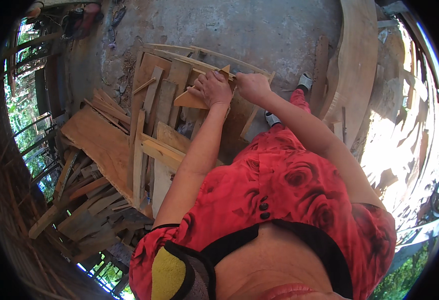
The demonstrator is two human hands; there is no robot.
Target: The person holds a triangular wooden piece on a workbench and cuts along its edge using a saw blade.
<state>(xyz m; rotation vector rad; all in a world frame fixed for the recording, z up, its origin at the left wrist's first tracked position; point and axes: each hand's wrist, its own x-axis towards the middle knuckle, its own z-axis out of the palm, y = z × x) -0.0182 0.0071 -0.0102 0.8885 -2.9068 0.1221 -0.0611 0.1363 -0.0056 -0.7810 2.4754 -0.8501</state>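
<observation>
My left hand (213, 89) is closed over a piece of light wood (190, 101), its fingers bent around it. One pointed end of light wood shows just past the fingers. Close beside it, my right hand (252, 88) is curled into a fist next to the wood's far end. Something small and dark pokes out by its thumb side, too hidden to name. Both hands are above a stack of planks (165, 100) of different widths lying in front of me, some crossing others.
A broad rough-edged board (97, 142) leans at the left over a heap of offcuts (97, 200). Long wide slabs (357, 65) stand on the right. The concrete floor (279, 30) stretches ahead. My shoes (305, 80) are beside the planks.
</observation>
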